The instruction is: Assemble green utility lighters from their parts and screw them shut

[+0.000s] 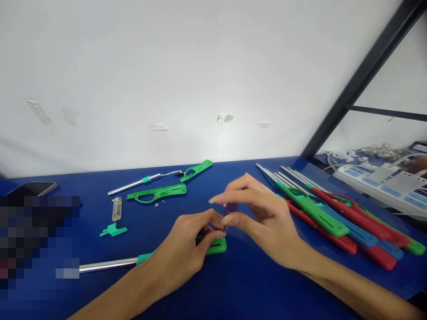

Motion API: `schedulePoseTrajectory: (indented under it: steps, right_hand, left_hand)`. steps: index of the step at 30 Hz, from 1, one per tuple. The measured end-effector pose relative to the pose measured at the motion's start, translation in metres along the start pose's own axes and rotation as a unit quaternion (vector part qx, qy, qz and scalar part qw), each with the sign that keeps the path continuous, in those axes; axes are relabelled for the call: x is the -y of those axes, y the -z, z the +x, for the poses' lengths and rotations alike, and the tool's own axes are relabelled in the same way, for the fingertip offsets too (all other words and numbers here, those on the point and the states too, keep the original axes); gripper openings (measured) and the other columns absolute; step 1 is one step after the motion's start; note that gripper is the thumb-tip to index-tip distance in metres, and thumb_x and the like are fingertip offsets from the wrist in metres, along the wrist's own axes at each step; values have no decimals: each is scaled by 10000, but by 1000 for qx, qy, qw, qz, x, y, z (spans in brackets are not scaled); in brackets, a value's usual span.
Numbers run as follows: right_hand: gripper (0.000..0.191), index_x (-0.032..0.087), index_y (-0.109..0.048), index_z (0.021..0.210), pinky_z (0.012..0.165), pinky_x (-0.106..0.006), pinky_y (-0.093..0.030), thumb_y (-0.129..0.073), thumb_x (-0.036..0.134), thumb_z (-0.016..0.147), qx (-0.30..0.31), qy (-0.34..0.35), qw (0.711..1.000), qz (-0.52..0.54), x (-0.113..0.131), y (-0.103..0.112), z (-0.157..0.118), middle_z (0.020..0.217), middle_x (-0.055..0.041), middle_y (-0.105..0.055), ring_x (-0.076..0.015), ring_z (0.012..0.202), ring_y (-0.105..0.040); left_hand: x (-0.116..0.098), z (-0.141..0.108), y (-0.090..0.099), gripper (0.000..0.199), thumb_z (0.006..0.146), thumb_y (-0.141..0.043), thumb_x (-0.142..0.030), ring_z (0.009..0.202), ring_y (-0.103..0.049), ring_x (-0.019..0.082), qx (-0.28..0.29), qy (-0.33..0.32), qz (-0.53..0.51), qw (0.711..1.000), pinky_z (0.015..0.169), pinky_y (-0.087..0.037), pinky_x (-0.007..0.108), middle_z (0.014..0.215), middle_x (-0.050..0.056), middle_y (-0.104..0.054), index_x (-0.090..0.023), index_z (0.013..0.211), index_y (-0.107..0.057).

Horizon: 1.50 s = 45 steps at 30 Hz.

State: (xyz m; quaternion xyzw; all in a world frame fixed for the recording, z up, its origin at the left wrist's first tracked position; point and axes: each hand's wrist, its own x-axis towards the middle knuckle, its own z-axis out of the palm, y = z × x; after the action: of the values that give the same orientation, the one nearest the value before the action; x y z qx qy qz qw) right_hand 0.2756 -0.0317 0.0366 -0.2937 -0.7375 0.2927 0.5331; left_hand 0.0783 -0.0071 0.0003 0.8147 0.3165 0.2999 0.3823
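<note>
The green plastic lighter with a long silver tube (220,245) was laid on the blue tabletop (260,286), its handle partly covered by the left hand (196,238), whose fingers were curled inward; whether anything was gripped by them could not be told. Above the handle, a small dark purple piece (231,208) was pinched between thumb and fingers of the partly curled right hand (267,218). Beyond the lighter's tube were placed a teal forked plastic part (114,230), a clear oblong case (117,209), then green half-shells (162,193). Right of the lighter, red, blue and green lighters (333,218) were heaped.
</note>
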Motion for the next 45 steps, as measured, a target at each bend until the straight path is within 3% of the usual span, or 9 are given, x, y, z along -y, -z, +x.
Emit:
schedulePoseTrajectory:
  steps: [3,9,13,18,23,27,33,39,45]
  right_hand:
    - [446,361,-667,1389,864,-286,-585,-501,105,1064,54,-5,999,2,0,2,0,1277,-9,-714,-141,1066,-676]
    - [355,367,-774,1182,854,-289,-576,-769,130,918,-23,25,999,-11,-2,0,-1,1051,17,-677,-137,955,-649]
    - [441,332,-653,1407,883,-307,-580,-496,104,1064,42,19,999,0,0,1,-1,1231,-25,-707,-150,1075,-669]
    - [294,350,-780,1159,839,-309,-583,-741,152,944,-10,27,1000,1,0,1,-1,1022,5,-674,-149,940,-655]
    - [420,344,-646,1411,812,-337,-609,-471,155,1079,47,-1,999,16,-1,2,-1,1189,-36,-730,-179,1024,-687]
    - [226,317,-775,1120,782,-317,-593,-714,166,963,-20,28,999,7,-2,3,-1,1003,-2,-738,-163,896,-675]
    - [367,328,-654,1396,816,-332,-621,-500,221,1080,46,-18,998,30,-1,3,-1,1193,-46,-733,-190,1058,-702]
    - [253,305,-769,1166,808,-324,-594,-784,252,919,-26,-11,999,30,-6,1,0,966,-10,-696,-158,858,-665]
    - [327,318,-684,1359,790,-314,-619,-524,275,1076,20,-35,998,39,-2,4,-2,1169,-45,-747,-173,979,-723]
  left_hand:
    - [0,-1,0,150,1017,-535,-186,689,-593,114,4,-4,4,1000,688,-454,241,817,-45,-668,-225,902,-624]
    - [-4,-2,-1,82,1006,-607,-258,717,-605,117,8,6,10,1000,689,-465,231,835,-50,-682,-236,939,-648]
    - [-3,1,0,154,1021,-579,-235,660,-596,91,7,4,7,1000,661,-455,214,836,-58,-691,-226,889,-657]
    - [-3,1,1,203,1040,-536,-238,716,-625,114,18,-12,16,1000,702,-460,229,816,-51,-705,-234,900,-683]
    - [-5,-1,0,184,1038,-539,-238,752,-649,119,22,-7,22,1000,728,-488,236,911,-39,-734,-236,936,-693]
    - [-5,0,0,146,1022,-583,-250,716,-629,120,24,-13,29,999,700,-475,235,845,-49,-722,-243,946,-707]
    - [-6,2,2,231,1049,-529,-250,746,-657,136,29,-20,31,999,742,-494,253,868,-21,-734,-219,956,-739]
    - [-10,2,3,233,1040,-520,-209,785,-642,124,39,-37,35,998,761,-486,234,880,-35,-727,-228,943,-731]
    - [-8,4,3,237,1022,-543,-221,878,-660,165,30,-38,43,998,806,-511,275,989,14,-750,-228,931,-762]
